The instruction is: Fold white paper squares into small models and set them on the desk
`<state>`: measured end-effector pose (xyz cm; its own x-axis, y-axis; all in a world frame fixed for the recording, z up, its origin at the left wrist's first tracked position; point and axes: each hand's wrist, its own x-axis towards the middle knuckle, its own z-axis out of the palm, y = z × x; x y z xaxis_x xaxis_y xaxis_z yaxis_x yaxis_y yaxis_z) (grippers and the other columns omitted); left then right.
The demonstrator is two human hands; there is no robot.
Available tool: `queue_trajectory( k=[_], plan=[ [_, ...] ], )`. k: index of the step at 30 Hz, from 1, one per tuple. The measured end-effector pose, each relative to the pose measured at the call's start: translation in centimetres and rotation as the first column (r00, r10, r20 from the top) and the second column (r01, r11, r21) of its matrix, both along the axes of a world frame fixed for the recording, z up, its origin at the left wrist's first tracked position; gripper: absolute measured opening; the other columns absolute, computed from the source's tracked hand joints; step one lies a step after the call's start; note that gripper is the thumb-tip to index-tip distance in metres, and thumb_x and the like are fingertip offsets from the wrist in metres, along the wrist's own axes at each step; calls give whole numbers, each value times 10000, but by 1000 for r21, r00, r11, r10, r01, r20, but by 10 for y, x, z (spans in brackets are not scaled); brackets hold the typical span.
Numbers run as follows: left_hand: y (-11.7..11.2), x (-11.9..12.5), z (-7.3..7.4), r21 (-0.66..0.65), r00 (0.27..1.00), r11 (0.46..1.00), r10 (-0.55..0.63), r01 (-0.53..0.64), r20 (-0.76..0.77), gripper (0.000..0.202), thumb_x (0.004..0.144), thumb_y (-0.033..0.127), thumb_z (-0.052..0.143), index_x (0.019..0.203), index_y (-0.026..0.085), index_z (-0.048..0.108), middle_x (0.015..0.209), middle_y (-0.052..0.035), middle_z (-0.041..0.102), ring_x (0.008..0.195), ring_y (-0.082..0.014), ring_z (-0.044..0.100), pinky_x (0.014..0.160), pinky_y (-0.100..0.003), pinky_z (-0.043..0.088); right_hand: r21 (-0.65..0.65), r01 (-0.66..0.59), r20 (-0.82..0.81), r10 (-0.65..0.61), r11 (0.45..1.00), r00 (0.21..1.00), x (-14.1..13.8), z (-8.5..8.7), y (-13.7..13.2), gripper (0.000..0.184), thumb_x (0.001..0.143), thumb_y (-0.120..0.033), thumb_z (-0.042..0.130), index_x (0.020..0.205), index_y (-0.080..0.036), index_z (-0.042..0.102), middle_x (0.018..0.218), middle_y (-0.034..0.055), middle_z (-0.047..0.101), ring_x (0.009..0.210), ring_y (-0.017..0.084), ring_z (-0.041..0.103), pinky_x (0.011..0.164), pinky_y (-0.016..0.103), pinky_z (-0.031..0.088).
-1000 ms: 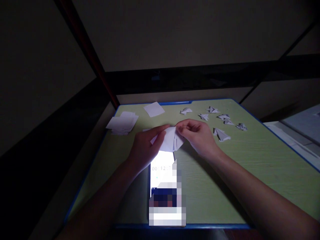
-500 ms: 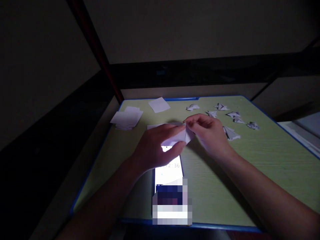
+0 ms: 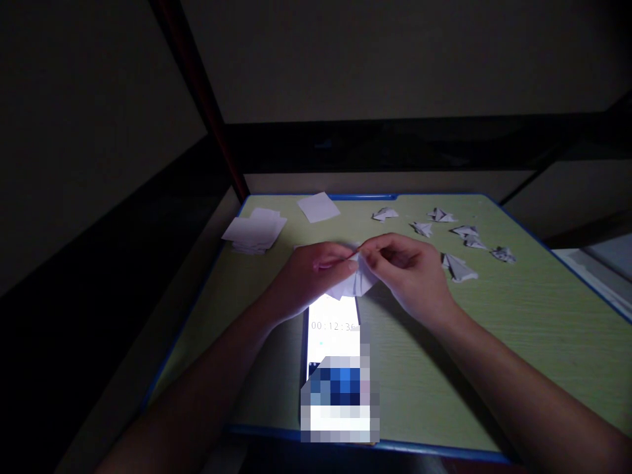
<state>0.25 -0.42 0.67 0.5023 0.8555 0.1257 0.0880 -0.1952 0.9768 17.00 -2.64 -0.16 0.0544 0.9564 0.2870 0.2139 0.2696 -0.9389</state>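
Though lower earlier, left thumb [image 3: 345,269] now high on paper [image 3: 363,281].

The left hand [image 3: 306,276] covers the left part of the folded paper [image 3: 353,286], and the right hand [image 3: 412,273] hides its far right edge. A mosaic [image 3: 340,395] masks the near part of the phone [image 3: 328,342] (it clips the last digit of the timer [image 3: 330,326] too). Both forearms [image 3: 212,372] leave view nearby, the table [image 3: 518,355] is cut off at near right, and flecks on the rightmost folded piece [image 3: 503,255] are too small to tell.
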Motion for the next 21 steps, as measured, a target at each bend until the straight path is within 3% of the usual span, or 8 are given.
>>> queue_trajectory(
  k=[5, 21],
  plan=[
    [1, 0, -4, -73, 1000, 997, 18, -19, -11, 134, 766, 247, 625, 823, 137, 676, 673, -21, 674, 543, -103, 596, 464, -198, 442, -36, 19, -14, -20, 999, 1000, -2, 0, 0, 98, 717, -248, 654, 698, -158, 687, 568, -7, 580, 507, 96, 473, 456, 225, 362],
    [2, -1, -8, 8, 991, 998, 55, -54, -118, 145, 762, 290, 643, 773, 149, 678, 643, -2, 656, 558, -111, 597, 464, -196, 426, -134, -62, -86, 51, 989, 995, -1, -1, 4, 107, 690, -242, 668, 680, -135, 676, 583, -6, 596, 523, 92, 485, 485, 221, 361]
  ],
)
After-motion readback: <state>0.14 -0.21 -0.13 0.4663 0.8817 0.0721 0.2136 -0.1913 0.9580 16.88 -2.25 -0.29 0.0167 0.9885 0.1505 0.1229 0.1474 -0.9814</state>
